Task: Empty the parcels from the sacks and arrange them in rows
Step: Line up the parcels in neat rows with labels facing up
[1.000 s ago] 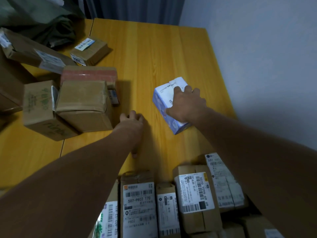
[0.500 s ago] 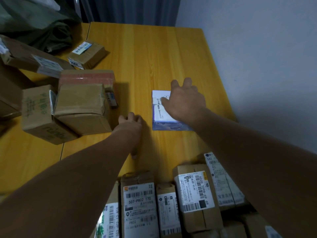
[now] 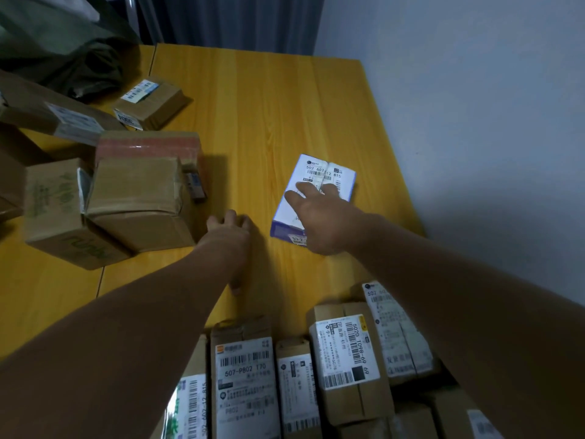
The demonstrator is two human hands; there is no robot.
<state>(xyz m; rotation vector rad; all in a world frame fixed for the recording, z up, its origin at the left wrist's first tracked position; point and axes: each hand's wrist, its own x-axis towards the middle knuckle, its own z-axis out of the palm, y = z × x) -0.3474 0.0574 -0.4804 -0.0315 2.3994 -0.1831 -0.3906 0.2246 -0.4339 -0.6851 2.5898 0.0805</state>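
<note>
A white and blue parcel (image 3: 319, 185) lies flat on the yellow wooden table (image 3: 269, 106), label up. My right hand (image 3: 319, 217) rests on its near half with straight fingers spread over the label. My left hand (image 3: 229, 236) lies on the table just left of it, fingers curled downward against the wood, holding nothing. A row of several labelled brown parcels (image 3: 345, 359) runs along the near edge. A dark green sack (image 3: 63, 49) lies crumpled at the far left.
A heap of brown cardboard boxes (image 3: 139, 201) sits left of my left hand, with a red-taped box (image 3: 148, 145) behind and a small labelled box (image 3: 152, 101) farther back. A white wall (image 3: 474, 122) borders the table's right edge. A grey curtain hangs behind.
The white and blue parcel went from tilted on its edge to lying flat, label up, and slid a little away from me. My right hand loosened to flat fingers. My left hand stayed put.
</note>
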